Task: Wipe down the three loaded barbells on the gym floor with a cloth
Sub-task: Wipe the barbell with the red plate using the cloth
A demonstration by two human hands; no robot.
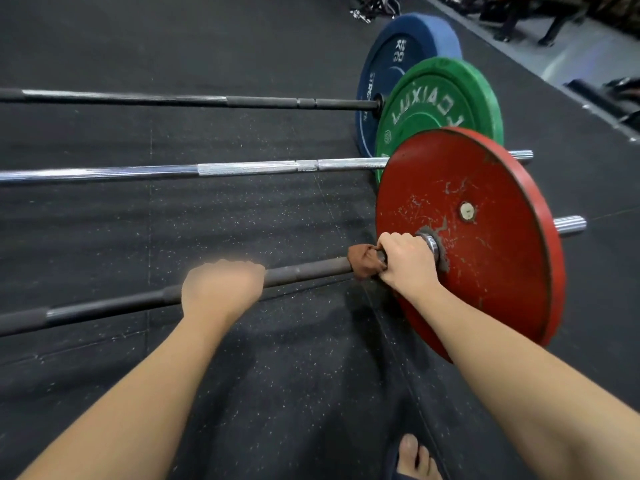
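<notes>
Black speckled rubber floor [277, 375] underfoot, with a bare foot [414, 455] at the bottom edge, below the right hand. The left hand [221, 289] is blurred, fingers curled over the dark shaft of the nearest barbell [304, 270]. Along the shaft to its right, the right hand [407, 259] is clenched around a brown cloth [365, 266] wrapped on that bar, knuckles right up against the collar of the scuffed red plate [485, 271]. Beyond both hands lies the chrome barbell [242, 169], its green plate [440, 98] behind the red one. Farthest from the hands, the dark far barbell [173, 98] carries a blue plate [391, 71].
</notes>
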